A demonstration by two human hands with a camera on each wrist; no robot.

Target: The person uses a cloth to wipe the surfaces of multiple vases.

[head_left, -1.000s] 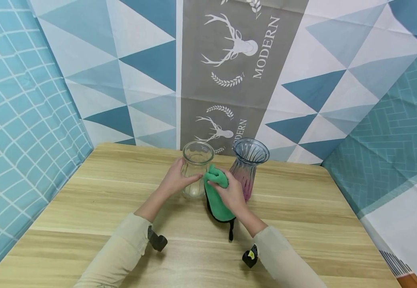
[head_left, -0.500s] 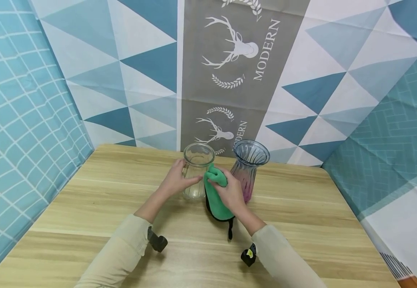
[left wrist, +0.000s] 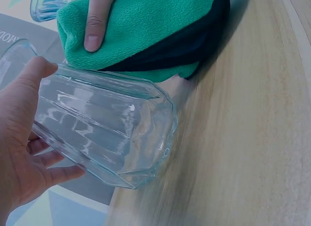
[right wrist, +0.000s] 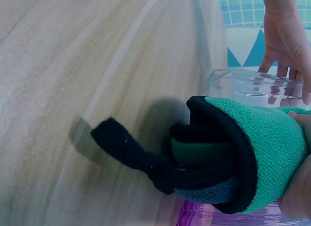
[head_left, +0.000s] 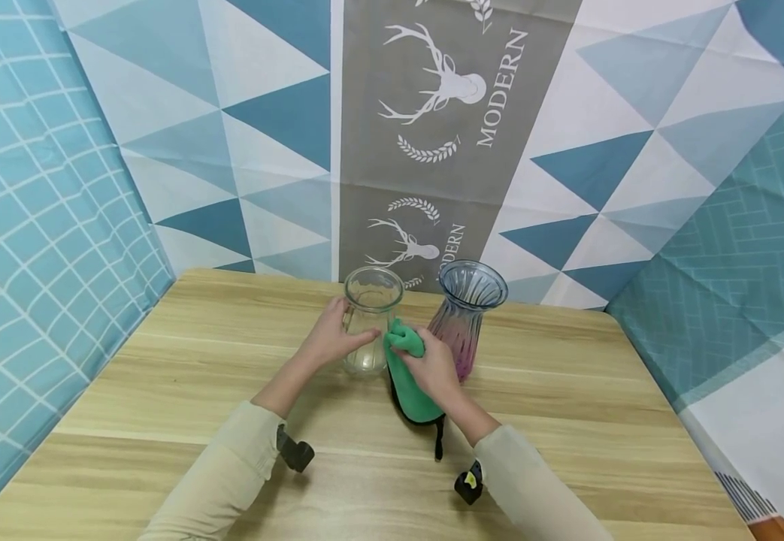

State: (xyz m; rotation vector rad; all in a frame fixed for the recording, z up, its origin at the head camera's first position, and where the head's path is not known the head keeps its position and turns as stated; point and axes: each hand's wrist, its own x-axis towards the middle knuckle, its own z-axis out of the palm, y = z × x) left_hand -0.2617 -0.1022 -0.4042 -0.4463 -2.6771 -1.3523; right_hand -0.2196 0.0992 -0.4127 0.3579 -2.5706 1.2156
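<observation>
Head view shows us the clear vase (head_left: 364, 357) upright toward the back of the table (head_left: 195, 376), the left grip (head_left: 332, 336) wrapped about its body with thumb and fingers on opposite sides, while the right grip (head_left: 434, 368) is clamped on the bunched top of the green cloth (head_left: 416, 397). We take the step in hand to be steadying the glass for a wipe; the next move, in our judgement, calls for a firm left hold and a gentle push of cloth against glass. A tinted vase (head_left: 466, 330) stands close by the right grip, so we have little room there. Left wrist view puts cloth right alongside clear vase; whether they touch, we cannot tell. Right wrist view gives us the cloth's rolled, black-edged end, its strap (right wrist: 129, 150) jutting out, which could snag.
</observation>
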